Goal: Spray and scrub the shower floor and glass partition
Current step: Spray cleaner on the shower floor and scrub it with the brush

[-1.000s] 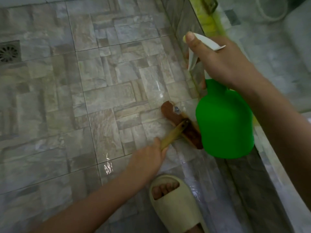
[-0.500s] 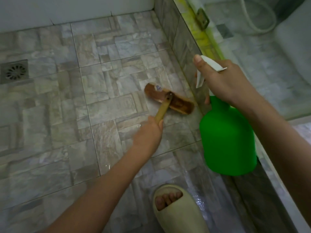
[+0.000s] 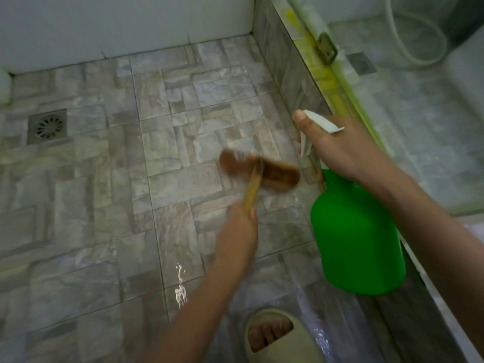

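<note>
Scrub brush (image 3: 259, 171): brown head down on the shower floor (image 3: 104, 205), right of centre, near the tiled curb (image 3: 282, 56). Head is blurred. Its pale wooden handle (image 3: 252, 191) runs back toward the camera into the left hand (image 3: 239, 231), fingers curled round the handle end. Tiles around and behind the brush look wet, with a bright glare patch (image 3: 180, 284) beside the left forearm.

Right hand (image 3: 343, 150) holds the green spray bottle (image 3: 358, 242) in the air, just right of the brush. Thumb lies along the top of the white trigger head (image 3: 323, 123), fingers wrapped round the neck. Can't tell if a finger is on the lever.

Curb top carries a yellow-green strip (image 3: 331, 82) and a metal bracket (image 3: 326, 49). Floor drain (image 3: 47, 126) is far left, well apart from the brush. Beige slipper (image 3: 282, 339), toes showing, sits at the bottom edge between the forearms. White wall (image 3: 117, 22) at the back. Pale hose (image 3: 415, 60) loops on the floor beyond the curb, top right.
</note>
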`<state>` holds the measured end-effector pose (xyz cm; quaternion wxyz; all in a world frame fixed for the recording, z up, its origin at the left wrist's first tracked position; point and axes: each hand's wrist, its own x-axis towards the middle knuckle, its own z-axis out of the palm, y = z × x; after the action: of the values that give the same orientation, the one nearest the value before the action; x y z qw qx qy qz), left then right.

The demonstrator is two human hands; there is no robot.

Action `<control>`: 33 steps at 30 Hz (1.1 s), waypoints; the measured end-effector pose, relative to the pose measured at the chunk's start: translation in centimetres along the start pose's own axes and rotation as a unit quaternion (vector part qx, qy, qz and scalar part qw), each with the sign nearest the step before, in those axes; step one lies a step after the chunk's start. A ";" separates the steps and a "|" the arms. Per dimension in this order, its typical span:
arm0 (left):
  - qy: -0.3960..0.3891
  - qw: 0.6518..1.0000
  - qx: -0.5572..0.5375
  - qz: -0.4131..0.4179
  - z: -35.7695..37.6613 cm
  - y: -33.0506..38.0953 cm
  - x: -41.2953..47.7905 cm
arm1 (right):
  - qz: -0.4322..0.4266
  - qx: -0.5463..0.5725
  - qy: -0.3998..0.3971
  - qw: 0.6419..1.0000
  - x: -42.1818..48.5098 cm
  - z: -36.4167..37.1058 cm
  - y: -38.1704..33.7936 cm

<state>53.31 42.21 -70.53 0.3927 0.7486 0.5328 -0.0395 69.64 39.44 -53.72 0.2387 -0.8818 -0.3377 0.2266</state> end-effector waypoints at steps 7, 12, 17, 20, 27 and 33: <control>0.035 0.999 -0.005 -0.024 -5.5 2.9 8.0 | -0.013 0.013 -0.024 1.000 0.4 0.5 -0.6; 0.073 0.989 -0.042 -0.118 -5.2 0.5 4.4 | -0.010 0.027 -0.080 0.996 0.8 1.4 -0.7; 0.078 0.983 -0.020 -0.162 -5.0 -2.2 -2.9 | -0.027 0.033 -0.104 0.994 1.7 2.9 -2.7; 0.081 0.984 -0.013 -0.159 -11.1 -2.3 6.9 | -0.043 0.049 -0.116 0.991 1.7 3.8 -3.7; 0.147 0.956 -0.068 -0.243 -8.5 -6.7 -0.9 | -0.075 0.028 -0.153 0.985 1.9 5.9 -5.0; 0.156 0.958 -0.057 -0.232 -14.8 -8.6 4.9 | -0.089 -0.002 -0.150 0.985 2.3 6.8 -5.1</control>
<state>42.98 56.31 -67.37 0.3267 0.5774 0.7480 0.0180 64.85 46.29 -56.68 0.2026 -0.8046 -0.4475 0.3336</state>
